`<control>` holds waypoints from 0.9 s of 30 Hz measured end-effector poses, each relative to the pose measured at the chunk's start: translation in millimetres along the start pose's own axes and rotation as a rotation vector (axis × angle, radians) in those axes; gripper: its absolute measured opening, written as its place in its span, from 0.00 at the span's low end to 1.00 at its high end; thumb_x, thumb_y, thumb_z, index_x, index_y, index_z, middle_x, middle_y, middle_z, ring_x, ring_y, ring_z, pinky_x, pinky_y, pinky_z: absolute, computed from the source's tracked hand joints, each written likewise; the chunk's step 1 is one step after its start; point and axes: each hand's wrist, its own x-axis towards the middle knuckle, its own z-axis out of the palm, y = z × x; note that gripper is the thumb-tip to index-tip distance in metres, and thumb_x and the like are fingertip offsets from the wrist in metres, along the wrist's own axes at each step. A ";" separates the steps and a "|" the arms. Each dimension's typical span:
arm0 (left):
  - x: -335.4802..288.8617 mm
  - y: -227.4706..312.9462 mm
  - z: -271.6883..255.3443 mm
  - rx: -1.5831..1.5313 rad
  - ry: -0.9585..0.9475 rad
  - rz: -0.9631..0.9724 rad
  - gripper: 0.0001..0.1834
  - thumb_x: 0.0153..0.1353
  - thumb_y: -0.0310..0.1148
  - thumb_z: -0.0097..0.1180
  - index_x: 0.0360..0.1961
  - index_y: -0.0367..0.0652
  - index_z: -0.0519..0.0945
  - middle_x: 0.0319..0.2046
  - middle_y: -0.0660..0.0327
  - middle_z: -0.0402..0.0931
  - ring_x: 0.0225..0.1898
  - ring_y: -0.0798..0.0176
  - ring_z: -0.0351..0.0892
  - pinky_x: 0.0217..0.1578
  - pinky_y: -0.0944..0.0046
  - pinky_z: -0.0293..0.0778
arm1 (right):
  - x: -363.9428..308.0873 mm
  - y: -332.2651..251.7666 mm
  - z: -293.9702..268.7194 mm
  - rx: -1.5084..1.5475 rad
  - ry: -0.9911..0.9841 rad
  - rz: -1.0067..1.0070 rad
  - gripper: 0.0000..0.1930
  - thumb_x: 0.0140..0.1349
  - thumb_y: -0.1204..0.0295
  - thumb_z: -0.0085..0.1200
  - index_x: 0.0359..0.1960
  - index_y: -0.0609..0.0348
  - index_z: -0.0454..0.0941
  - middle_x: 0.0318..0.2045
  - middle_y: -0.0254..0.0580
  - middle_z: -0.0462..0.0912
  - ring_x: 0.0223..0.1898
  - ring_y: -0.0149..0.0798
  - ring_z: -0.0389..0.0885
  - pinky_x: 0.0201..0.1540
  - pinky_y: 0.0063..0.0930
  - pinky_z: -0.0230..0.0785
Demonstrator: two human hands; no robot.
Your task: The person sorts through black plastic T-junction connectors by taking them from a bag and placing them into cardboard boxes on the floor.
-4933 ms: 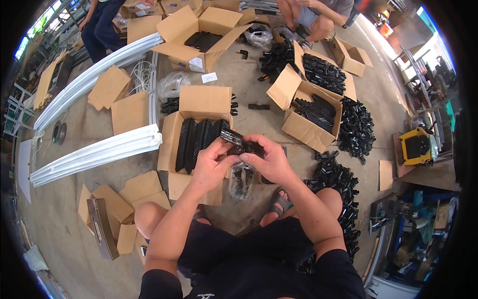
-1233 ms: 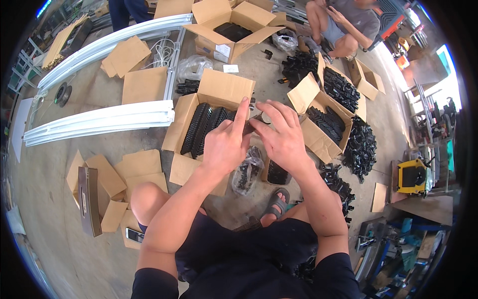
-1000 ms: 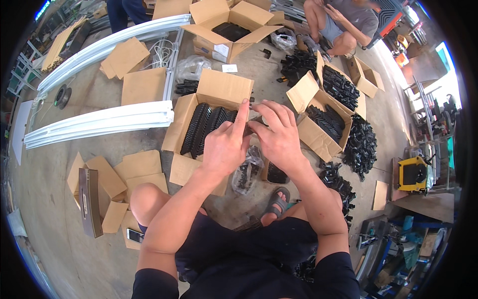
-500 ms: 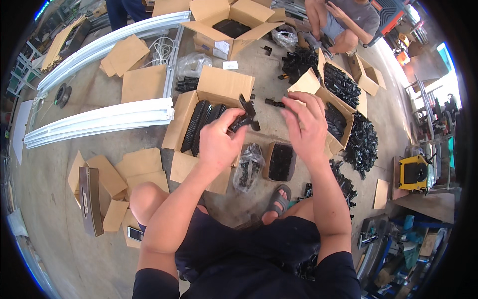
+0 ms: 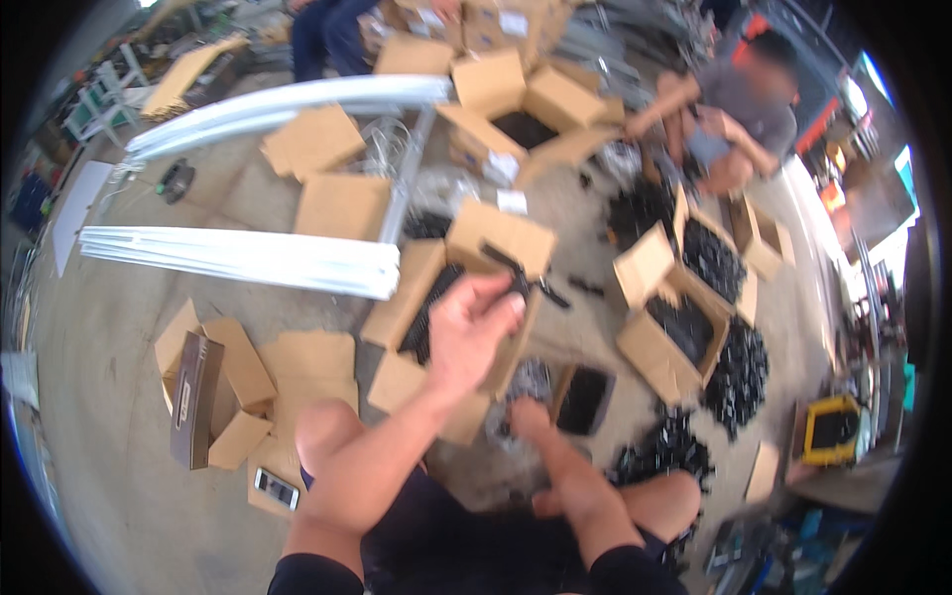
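Observation:
My left hand [image 5: 464, 325] is closed on a black plastic bracket [image 5: 519, 282] with arms sticking out, held above an open cardboard box [image 5: 501, 230]. Rows of ridged black parts [image 5: 428, 319] lie in that box. My right hand [image 5: 528, 416] is low in front of me, at a clear plastic bag [image 5: 531, 377] of small pieces. Its fingers are blurred and partly hidden by the bag, so their grip does not show. Just right of the bag is a small open container [image 5: 585, 399] with dark contents.
Loose black parts [image 5: 736, 377] are heaped to the right, beside another open carton [image 5: 659, 347]. White metal profiles [image 5: 243, 260] lie at left. A phone [image 5: 277, 488] rests on cardboard near my left knee. Another person [image 5: 739, 119] squats at far right.
My right hand has dropped from beside the right carton to the plastic bag. My left hand still holds the bracket. The whole view has shifted and tilted.

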 end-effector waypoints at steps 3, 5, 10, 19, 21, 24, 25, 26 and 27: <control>0.5 0.0 -11.7 -0.062 0.051 -0.050 0.14 0.64 0.22 0.64 0.50 0.31 0.79 0.39 0.59 0.84 0.36 0.71 0.83 0.38 0.70 0.81 | -0.1 -26.5 43.5 0.088 0.108 -0.067 0.16 0.58 0.69 0.56 0.47 0.59 0.80 0.48 0.54 0.77 0.50 0.56 0.81 0.48 0.48 0.81; 3.7 -0.2 -1.1 -0.125 0.055 -0.103 0.14 0.64 0.21 0.64 0.50 0.32 0.80 0.40 0.58 0.84 0.36 0.70 0.84 0.39 0.69 0.82 | -13.9 -26.2 52.5 0.094 0.191 0.001 0.17 0.59 0.70 0.55 0.50 0.61 0.77 0.52 0.56 0.74 0.53 0.57 0.80 0.47 0.47 0.81; 11.1 -7.4 -7.2 -0.174 0.082 -0.128 0.13 0.64 0.21 0.64 0.49 0.34 0.80 0.41 0.56 0.85 0.37 0.67 0.85 0.39 0.68 0.83 | -13.6 -27.9 49.8 0.052 0.131 -0.059 0.13 0.67 0.68 0.48 0.49 0.61 0.75 0.53 0.56 0.72 0.54 0.58 0.79 0.47 0.48 0.82; 16.6 -13.6 -5.9 -0.260 0.132 -0.144 0.15 0.63 0.24 0.66 0.50 0.36 0.79 0.41 0.53 0.85 0.36 0.60 0.87 0.38 0.62 0.84 | -18.9 -26.7 50.6 0.006 0.082 -0.092 0.15 0.68 0.68 0.43 0.49 0.63 0.77 0.49 0.58 0.78 0.48 0.56 0.83 0.43 0.48 0.82; 17.4 -14.9 -6.0 -0.272 0.146 -0.155 0.15 0.64 0.24 0.65 0.51 0.36 0.79 0.41 0.52 0.85 0.36 0.59 0.87 0.38 0.61 0.84 | -22.5 -23.0 52.8 -0.009 0.094 -0.094 0.15 0.66 0.69 0.44 0.47 0.65 0.78 0.47 0.58 0.80 0.46 0.56 0.84 0.42 0.48 0.82; 14.6 -12.0 -6.2 -0.277 0.152 -0.139 0.15 0.63 0.24 0.66 0.51 0.36 0.79 0.41 0.52 0.85 0.36 0.59 0.87 0.38 0.61 0.84 | -27.3 -24.2 50.1 -0.047 0.133 -0.130 0.14 0.62 0.71 0.47 0.43 0.66 0.80 0.43 0.58 0.82 0.43 0.55 0.85 0.41 0.48 0.82; 13.5 -11.1 -6.0 -0.278 0.147 -0.139 0.15 0.63 0.24 0.66 0.51 0.36 0.79 0.41 0.52 0.85 0.36 0.59 0.87 0.38 0.61 0.84 | -27.3 -24.6 49.6 -0.084 0.143 -0.152 0.14 0.61 0.70 0.47 0.43 0.66 0.80 0.43 0.57 0.82 0.44 0.55 0.85 0.40 0.47 0.82; 12.9 -9.5 -6.3 -0.277 0.162 -0.142 0.15 0.63 0.24 0.66 0.51 0.36 0.79 0.41 0.51 0.85 0.35 0.59 0.87 0.38 0.61 0.84 | -27.7 -25.0 49.3 -0.121 0.153 -0.174 0.14 0.61 0.70 0.48 0.42 0.66 0.81 0.42 0.56 0.83 0.44 0.55 0.85 0.40 0.47 0.82; 12.0 -8.1 -6.2 -0.276 0.178 -0.144 0.16 0.63 0.24 0.66 0.51 0.36 0.78 0.41 0.51 0.85 0.35 0.59 0.86 0.38 0.61 0.84 | -28.4 -25.3 49.2 -0.121 0.157 -0.171 0.14 0.61 0.70 0.48 0.42 0.66 0.81 0.42 0.56 0.83 0.44 0.55 0.85 0.40 0.47 0.82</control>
